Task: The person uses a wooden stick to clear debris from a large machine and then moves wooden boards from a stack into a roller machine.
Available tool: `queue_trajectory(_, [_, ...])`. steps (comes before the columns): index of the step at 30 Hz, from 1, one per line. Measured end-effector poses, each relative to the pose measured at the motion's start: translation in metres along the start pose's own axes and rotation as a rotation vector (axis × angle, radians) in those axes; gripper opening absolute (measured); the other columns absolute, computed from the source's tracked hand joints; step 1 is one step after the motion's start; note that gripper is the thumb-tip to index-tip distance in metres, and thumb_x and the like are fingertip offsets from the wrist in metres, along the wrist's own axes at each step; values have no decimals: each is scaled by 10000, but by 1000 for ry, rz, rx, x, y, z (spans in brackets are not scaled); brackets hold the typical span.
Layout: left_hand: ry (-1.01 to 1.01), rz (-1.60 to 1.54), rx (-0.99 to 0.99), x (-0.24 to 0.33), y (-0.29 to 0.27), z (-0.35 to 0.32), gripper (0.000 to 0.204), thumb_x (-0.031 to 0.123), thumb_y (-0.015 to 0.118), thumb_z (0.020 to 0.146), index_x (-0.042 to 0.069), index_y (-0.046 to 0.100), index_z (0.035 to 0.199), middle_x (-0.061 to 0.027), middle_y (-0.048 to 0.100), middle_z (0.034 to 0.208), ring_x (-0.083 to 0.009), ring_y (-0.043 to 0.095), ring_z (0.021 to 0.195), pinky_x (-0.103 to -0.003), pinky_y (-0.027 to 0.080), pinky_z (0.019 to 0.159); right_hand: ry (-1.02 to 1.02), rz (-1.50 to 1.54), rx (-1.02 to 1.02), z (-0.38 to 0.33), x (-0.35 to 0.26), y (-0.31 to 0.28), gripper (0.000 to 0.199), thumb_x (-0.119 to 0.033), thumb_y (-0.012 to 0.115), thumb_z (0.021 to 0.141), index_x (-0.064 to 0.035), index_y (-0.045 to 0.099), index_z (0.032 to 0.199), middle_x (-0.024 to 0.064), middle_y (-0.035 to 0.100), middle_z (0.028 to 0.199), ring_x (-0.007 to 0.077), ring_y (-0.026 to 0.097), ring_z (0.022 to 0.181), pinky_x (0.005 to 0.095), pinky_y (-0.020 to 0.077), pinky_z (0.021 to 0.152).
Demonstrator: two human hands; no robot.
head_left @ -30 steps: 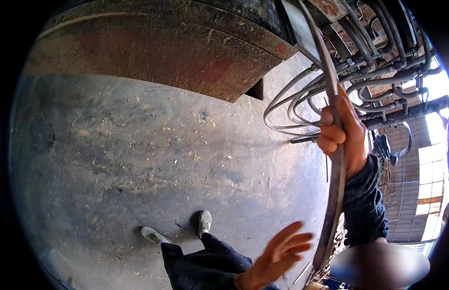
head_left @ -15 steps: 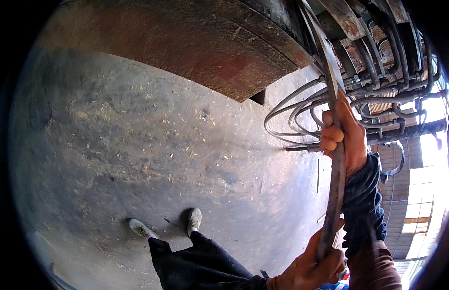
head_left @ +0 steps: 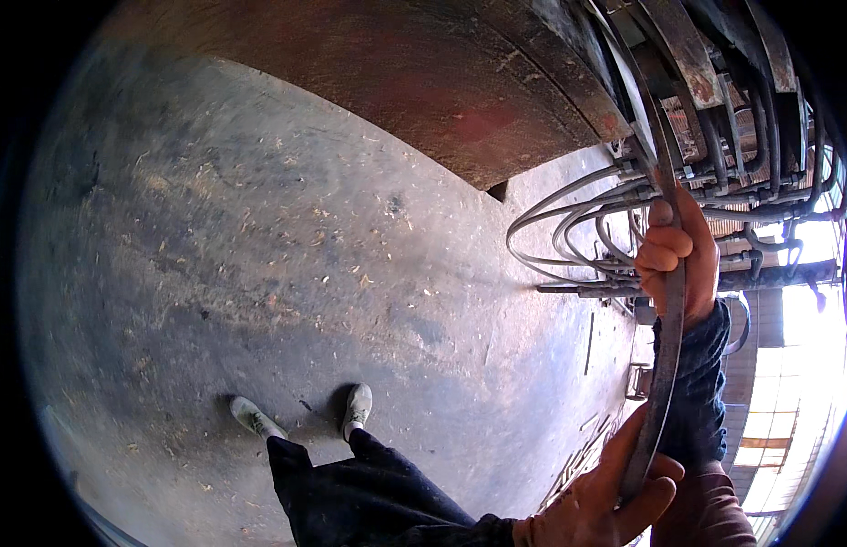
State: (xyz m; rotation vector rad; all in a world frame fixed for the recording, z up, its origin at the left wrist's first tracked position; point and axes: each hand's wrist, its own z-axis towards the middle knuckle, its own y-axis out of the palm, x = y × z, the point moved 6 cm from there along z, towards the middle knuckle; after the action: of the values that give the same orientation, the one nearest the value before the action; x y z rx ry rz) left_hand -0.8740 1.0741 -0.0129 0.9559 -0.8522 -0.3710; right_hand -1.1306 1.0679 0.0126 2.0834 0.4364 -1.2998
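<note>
A long, narrow, flat metal bar (head_left: 665,365) runs upward on my right side, its outline curved in this view. My right hand (head_left: 683,255) is closed around its middle stretch, fingers folded over it. Lower down, my left hand (head_left: 605,488) holds the bar's near end between thumb and fingers. The far part of the bar reaches up beside the corner of a big rusty metal body (head_left: 496,100); whether it touches anything there I cannot tell.
Several looped hoses (head_left: 533,232) and pipes of a machine (head_left: 760,173) lie beyond my right hand. Below is a concrete floor (head_left: 287,273) strewn with small chips, with my shoes (head_left: 357,406) on it. Thin rods (head_left: 578,456) lie on the floor near my left hand.
The bar and both hands have shifted slightly right in the view. The rusty metal body and hoses also appear further right. Both hands keep their hold.
</note>
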Motion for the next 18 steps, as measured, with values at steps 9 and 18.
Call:
queue_trajectory(9, [-394, -242, -50, 5, -14, -14, 825, 10, 575, 951, 64, 72, 1604, -148, 672, 1033, -197, 681, 839, -360, 580, 710, -78, -63, 239, -5, 18, 3, 377, -311, 475, 1085, -272, 459, 1459, 12, 535, 883, 40, 441, 535, 222, 373, 448])
queue_trajectory(18, [-584, -198, -36, 31, -54, -70, 759, 7, 546, 993, 128, 126, 1613, -105, 668, 941, -118, 623, 652, -280, 543, 582, -87, -168, 535, -46, 67, 38, 245, -354, 493, 1053, -216, 499, 1256, 21, 554, 823, 84, 470, 518, 245, 406, 439])
